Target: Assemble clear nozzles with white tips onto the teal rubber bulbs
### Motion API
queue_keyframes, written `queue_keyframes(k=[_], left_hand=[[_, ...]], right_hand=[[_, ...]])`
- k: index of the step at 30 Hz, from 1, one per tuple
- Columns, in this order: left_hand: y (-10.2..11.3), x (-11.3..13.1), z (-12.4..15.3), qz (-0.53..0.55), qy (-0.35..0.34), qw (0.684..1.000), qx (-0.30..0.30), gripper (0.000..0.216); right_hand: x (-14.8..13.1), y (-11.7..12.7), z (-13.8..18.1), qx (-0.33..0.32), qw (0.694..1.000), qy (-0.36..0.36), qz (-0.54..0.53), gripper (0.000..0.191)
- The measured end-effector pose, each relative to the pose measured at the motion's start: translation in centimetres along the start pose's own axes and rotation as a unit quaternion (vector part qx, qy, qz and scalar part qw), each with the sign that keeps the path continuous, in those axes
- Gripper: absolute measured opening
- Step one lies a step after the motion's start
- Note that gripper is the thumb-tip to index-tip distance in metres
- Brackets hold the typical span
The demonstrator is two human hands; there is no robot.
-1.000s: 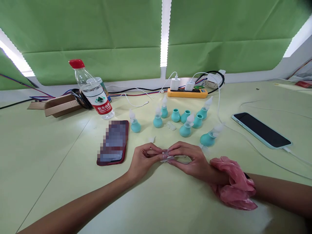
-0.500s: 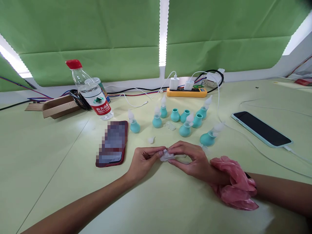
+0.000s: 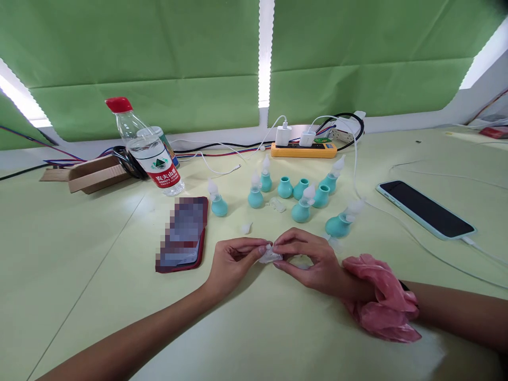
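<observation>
My left hand (image 3: 231, 259) and my right hand (image 3: 308, 257) meet at the fingertips low on the pale green table (image 3: 79, 254). Together they pinch a small clear plastic piece (image 3: 270, 256) just above the tabletop. A pink crumpled plastic bag (image 3: 383, 305) wraps my right wrist. Beyond my hands stand several teal rubber bulbs (image 3: 301, 210), some with clear nozzles; one bulb (image 3: 338, 224) lies tilted close to my right hand. Two loose clear nozzles lie near them, one nozzle (image 3: 246, 228) left of my fingertips and another nozzle (image 3: 277, 203) among the bulbs.
A red-cased phone (image 3: 182, 233) lies left of my hands. A water bottle (image 3: 146, 146) and a cardboard box (image 3: 93, 172) stand at the back left. An orange power strip (image 3: 304, 150) with chargers sits at the back. A second phone (image 3: 426, 209) charges at right.
My hands stayed together on the clear piece and shifted it slightly between the fingertips. The view drifted a little; nothing else on the table moved.
</observation>
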State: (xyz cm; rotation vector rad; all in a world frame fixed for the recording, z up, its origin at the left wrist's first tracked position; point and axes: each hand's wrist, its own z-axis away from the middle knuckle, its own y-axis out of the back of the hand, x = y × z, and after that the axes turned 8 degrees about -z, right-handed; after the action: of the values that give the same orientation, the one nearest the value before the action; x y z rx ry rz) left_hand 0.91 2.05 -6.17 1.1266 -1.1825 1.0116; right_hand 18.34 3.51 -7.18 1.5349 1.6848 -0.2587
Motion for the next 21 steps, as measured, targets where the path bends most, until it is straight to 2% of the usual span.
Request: queue_keyframes(k=[4,8,15,21], left_hand=[[-0.06,-0.16,0.34,-0.016,-0.04,0.999,0.006,0.016],[-0.15,-0.31,0.53,-0.078,-0.083,0.993,0.022,0.018],[-0.42,-0.06,0.67,-0.173,-0.186,0.965,0.067,0.013],[-0.4,-0.15,0.66,-0.224,-0.241,0.942,0.069,0.017]], right_hand=[[0.06,0.03,0.06,-0.005,1.0,-0.012,-0.017,0.02],[-0.16,0.06,-0.06,-0.01,0.999,-0.032,-0.038,0.021],[-0.04,0.12,0.01,-0.013,0.999,-0.035,-0.038,0.018],[0.15,0.13,-0.02,-0.011,0.999,-0.02,-0.025,0.017]])
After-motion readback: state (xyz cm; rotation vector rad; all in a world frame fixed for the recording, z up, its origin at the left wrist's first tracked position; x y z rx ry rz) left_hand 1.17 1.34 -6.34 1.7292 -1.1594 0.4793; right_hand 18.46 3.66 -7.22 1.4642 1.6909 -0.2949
